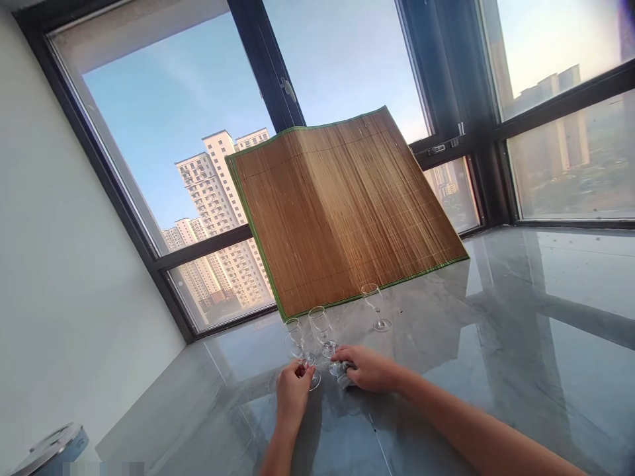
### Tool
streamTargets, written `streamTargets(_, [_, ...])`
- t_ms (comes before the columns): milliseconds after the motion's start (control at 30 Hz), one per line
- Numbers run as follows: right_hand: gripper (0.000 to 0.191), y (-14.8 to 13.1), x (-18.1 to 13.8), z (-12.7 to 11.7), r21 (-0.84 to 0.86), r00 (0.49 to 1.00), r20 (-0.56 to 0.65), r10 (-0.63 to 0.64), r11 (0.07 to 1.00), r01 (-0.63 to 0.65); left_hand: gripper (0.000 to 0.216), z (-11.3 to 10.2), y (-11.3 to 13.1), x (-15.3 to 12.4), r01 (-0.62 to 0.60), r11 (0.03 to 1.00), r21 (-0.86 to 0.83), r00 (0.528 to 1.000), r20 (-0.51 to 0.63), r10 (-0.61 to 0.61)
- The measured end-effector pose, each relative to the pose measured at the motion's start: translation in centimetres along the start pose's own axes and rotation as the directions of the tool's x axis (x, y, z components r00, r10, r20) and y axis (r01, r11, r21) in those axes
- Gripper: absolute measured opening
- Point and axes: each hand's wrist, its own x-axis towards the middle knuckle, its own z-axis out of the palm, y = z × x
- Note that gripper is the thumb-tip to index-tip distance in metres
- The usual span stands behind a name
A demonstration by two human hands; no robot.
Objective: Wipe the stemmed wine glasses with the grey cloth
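Observation:
My left hand (292, 390) is closed in a pinch at a small clear stemmed glass, whose round foot (315, 381) shows just right of the fingertips. My right hand (370, 369) is curled around a grey-white crumpled piece, which looks like a cloth (345, 378). Its fingertips reach over a clear glass base (335, 368), and I cannot tell whether they touch it. Just beyond the hands stand a stemmed glass (294, 330) on the left and another stemmed glass (320, 322) beside it. Farther right, a stemmed glass (377, 309) stands apart, upright.
A brown bamboo mat (347, 205) with green edging leans against the window frame (268, 59) behind the glasses. The grey glossy tabletop (436, 396) reflects the windows. At the lower left is a round metal-rimmed container (57, 449), beside the white wall (59, 218).

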Motion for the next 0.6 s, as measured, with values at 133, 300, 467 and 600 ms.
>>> streamTargets(133, [0.046,0.6,0.3,-2.0,-0.074,0.996,-0.005,0.090,0.993,-0.090,0.017,0.2,-0.3,0.2,0.032,0.998,-0.048,0.999,0.015,-0.032])
streamTargets(300, [0.028,2.6,-0.3,-6.6,-0.252,0.884,-0.306,0.353,0.865,-0.433,0.017,0.5,-0.9,0.5,0.024,0.998,-0.056,1.000,0.016,-0.023])
streamTargets(467, [0.029,4.7,-0.5,-8.4,-0.242,0.843,-0.380,0.380,0.839,-0.488,0.018,-0.4,-0.7,0.0,0.045,0.997,0.067,0.999,-0.010,-0.044])
streamTargets(600, [0.033,5.6,0.1,-8.3,-0.217,0.881,-0.315,0.352,0.877,-0.428,0.030,-1.8,0.1,-1.4,0.080,0.973,0.215,0.996,-0.066,-0.067])
